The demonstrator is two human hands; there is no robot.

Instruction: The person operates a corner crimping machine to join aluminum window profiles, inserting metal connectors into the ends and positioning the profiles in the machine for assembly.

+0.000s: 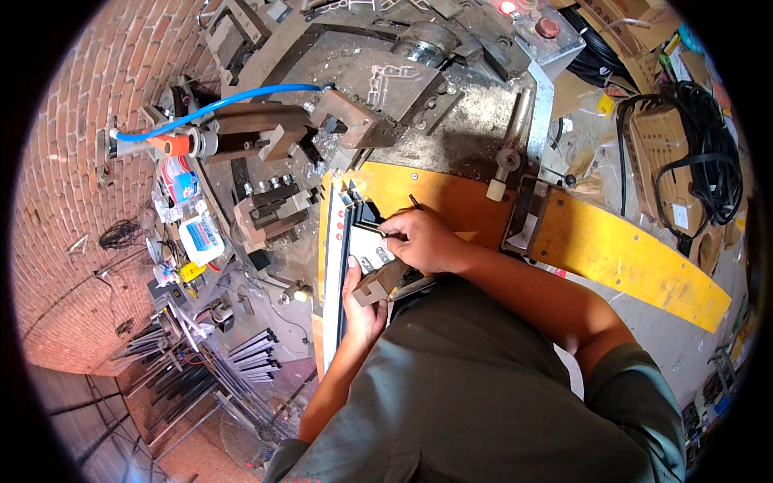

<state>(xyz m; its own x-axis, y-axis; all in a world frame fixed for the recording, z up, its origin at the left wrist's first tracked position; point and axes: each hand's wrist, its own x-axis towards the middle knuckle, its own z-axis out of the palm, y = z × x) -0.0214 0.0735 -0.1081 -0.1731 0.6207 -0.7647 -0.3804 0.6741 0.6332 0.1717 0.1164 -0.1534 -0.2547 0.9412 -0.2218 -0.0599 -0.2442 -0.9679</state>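
Observation:
My left hand (364, 310) is closed round a brown, notched block (378, 283), its thumb up along the side. Against that block sits a small white plate-like piece (369, 248) with shiny metal bits on it. The fingers of my right hand (419, 240) are pinched at the far right edge of this white piece; whatever is between them is too small to make out. A short dark rod (414, 201) sticks up just beyond the right hand. Left of both hands runs a long white and dark profile bar (332, 282), close beside my left thumb.
A yellow board (475, 197) borders the metal machine table, and another yellow panel (636, 253) reaches right. A blue hose (233, 101) arches over the clamps at left. A control box (549, 36) with a red button stands far right. Metal bars (254, 354) are stacked lower left.

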